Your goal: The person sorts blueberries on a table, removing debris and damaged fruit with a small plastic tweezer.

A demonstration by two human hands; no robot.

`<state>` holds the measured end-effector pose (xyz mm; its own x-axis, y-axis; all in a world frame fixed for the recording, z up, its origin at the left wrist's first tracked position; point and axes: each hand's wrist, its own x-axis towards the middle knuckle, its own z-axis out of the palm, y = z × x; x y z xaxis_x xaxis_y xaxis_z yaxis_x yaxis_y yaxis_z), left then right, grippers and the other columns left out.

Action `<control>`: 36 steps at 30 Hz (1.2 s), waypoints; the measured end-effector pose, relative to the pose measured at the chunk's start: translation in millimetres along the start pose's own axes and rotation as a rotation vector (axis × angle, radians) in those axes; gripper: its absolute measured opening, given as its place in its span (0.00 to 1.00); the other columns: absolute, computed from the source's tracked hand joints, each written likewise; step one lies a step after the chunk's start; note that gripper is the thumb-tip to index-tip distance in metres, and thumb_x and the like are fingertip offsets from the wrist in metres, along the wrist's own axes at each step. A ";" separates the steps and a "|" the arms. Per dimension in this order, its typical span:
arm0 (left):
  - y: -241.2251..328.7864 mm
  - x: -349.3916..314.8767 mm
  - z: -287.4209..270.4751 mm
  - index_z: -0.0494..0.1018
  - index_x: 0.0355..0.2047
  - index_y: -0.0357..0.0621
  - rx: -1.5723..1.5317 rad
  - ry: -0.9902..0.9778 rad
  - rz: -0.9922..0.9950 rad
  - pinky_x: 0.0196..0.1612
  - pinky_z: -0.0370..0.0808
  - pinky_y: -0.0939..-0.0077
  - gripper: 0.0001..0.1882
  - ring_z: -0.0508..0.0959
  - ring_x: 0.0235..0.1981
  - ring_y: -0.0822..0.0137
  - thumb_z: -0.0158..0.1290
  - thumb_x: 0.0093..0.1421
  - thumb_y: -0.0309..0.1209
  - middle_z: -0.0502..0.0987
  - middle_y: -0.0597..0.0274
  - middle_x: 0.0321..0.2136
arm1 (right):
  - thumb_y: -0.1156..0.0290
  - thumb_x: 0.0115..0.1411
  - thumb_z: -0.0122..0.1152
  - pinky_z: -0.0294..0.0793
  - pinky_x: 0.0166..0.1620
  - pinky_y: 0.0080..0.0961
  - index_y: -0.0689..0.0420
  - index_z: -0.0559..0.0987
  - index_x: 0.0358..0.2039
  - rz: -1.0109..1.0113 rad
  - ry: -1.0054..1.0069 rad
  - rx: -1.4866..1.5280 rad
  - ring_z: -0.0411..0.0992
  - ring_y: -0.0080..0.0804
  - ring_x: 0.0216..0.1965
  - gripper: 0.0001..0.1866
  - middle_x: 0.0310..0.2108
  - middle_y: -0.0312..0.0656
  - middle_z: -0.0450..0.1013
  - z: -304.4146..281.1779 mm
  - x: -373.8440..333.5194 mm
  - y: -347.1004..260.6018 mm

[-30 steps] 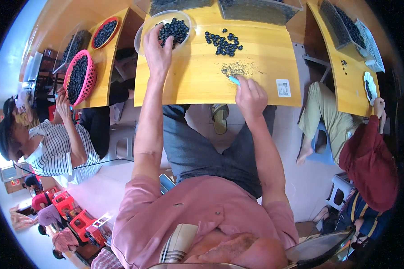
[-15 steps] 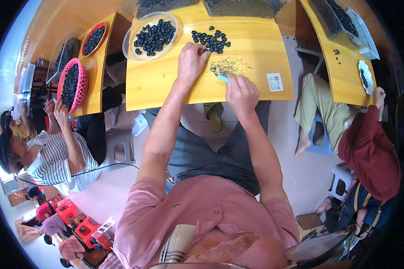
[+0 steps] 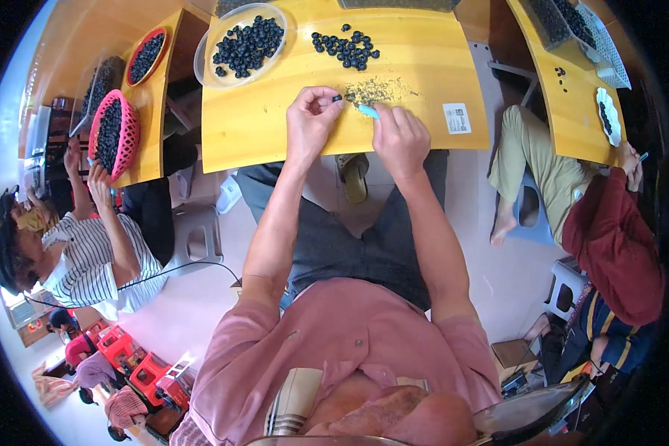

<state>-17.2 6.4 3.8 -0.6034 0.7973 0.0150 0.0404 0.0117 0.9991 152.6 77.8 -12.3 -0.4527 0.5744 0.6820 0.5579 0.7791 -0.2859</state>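
Between its thumb and forefinger my left hand (image 3: 311, 123) pinches a small round black piece (image 3: 337, 98), berry-like in looks. My right hand (image 3: 401, 143) is closed around a small tool with a turquoise handle (image 3: 368, 111), pointing at that piece; its tip is too small to make out. Dark crumbs (image 3: 383, 91) lie scattered on the yellow table (image 3: 260, 134) just beyond both hands. Farther off is a loose group of black pieces (image 3: 347, 52). To its left stands a clear round tub (image 3: 202, 59) holding many more.
A white label (image 3: 456, 118) is stuck near the table's right front corner. Clear bins line the far edge. On the left, a person in stripes (image 3: 97, 256) sits by a pink basket (image 3: 131, 141); on the right, a person in dark red (image 3: 613, 249) sits beside a white dish (image 3: 608, 119).
My left hand has come back toward me from the group of black pieces, bringing one to the turquoise tool. The right hand has barely moved. The view has shifted slightly.
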 end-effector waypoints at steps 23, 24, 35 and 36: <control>-8.5 -14.2 15.2 0.75 0.50 0.36 0.088 -0.059 0.171 0.41 0.79 0.83 0.18 0.77 0.35 0.79 0.63 0.60 0.14 0.79 0.66 0.36 | 0.70 0.57 0.68 0.76 0.33 0.34 0.53 0.84 0.39 -0.015 -0.069 0.012 0.76 0.34 0.30 0.09 0.27 0.36 0.71 -1.1 -0.7 -0.2; -9.1 -14.7 14.9 0.75 0.50 0.36 0.088 -0.058 0.170 0.41 0.79 0.83 0.18 0.77 0.35 0.79 0.63 0.60 0.14 0.79 0.66 0.36 | 0.70 0.57 0.68 0.76 0.33 0.34 0.53 0.84 0.39 -0.016 -0.066 0.013 0.76 0.34 0.30 0.09 0.27 0.36 0.71 -1.0 -0.8 -0.3; -14.4 -15.7 9.2 0.73 0.46 0.37 -0.127 -0.059 0.195 0.44 0.80 0.80 0.16 0.82 0.40 0.75 0.65 0.61 0.15 0.81 0.63 0.39 | 0.70 0.57 0.67 0.78 0.36 0.34 0.53 0.83 0.42 0.015 -0.114 0.009 0.78 0.35 0.32 0.11 0.29 0.37 0.75 1.2 2.9 0.8; -13.4 -15.2 9.0 0.73 0.46 0.37 -0.126 -0.057 0.199 0.44 0.80 0.80 0.16 0.82 0.40 0.75 0.65 0.61 0.15 0.81 0.63 0.39 | 0.70 0.58 0.67 0.78 0.36 0.34 0.53 0.83 0.42 0.011 -0.113 0.005 0.78 0.35 0.32 0.11 0.29 0.36 0.75 1.3 3.4 0.8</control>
<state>-1.4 -0.5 -10.1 -0.5471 0.8095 0.2130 0.0515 -0.2215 0.9738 150.6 80.7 -11.1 -0.5220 0.6076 0.5986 0.5604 0.7734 -0.2964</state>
